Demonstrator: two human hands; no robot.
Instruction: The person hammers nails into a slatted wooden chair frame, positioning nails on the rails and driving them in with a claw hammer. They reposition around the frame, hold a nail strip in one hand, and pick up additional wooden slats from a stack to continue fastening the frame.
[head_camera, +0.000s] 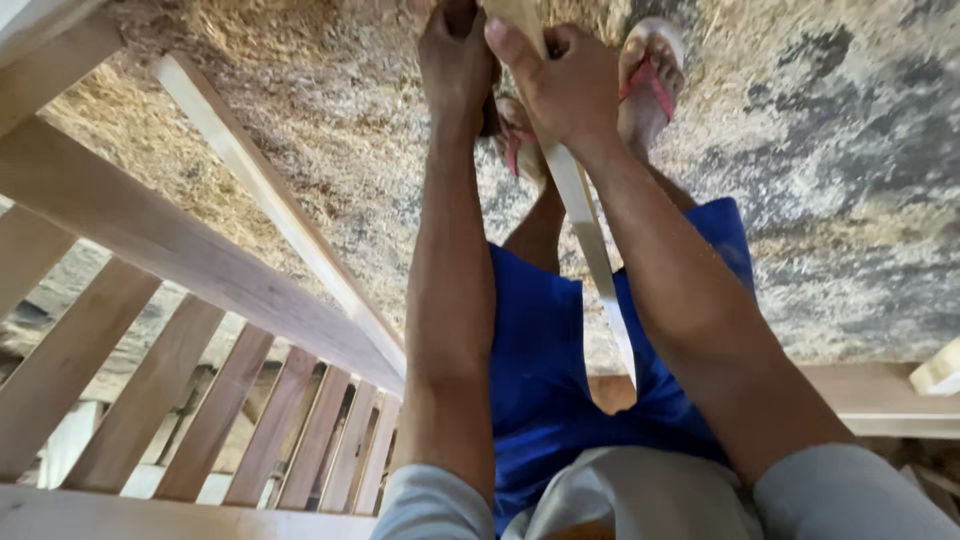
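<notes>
My right hand (565, 85) grips a thin pale wooden strip (600, 270) near its upper end, thumb pressed over it. The strip runs down between my knees over blue shorts (540, 360). My left hand (455, 55) sits right beside it at the top edge, fingers curled around something dark that the frame mostly cuts off. Beyond the hands are my feet in pink-strapped sandals (650, 75) on the floor.
A slatted wooden frame (200, 270) with several upright slats fills the left side, with a long loose rail (250, 170) lying beyond it. Sawdust and shavings cover the grey floor (830, 150). A board (870, 390) and a small wood block (940, 370) lie at the right.
</notes>
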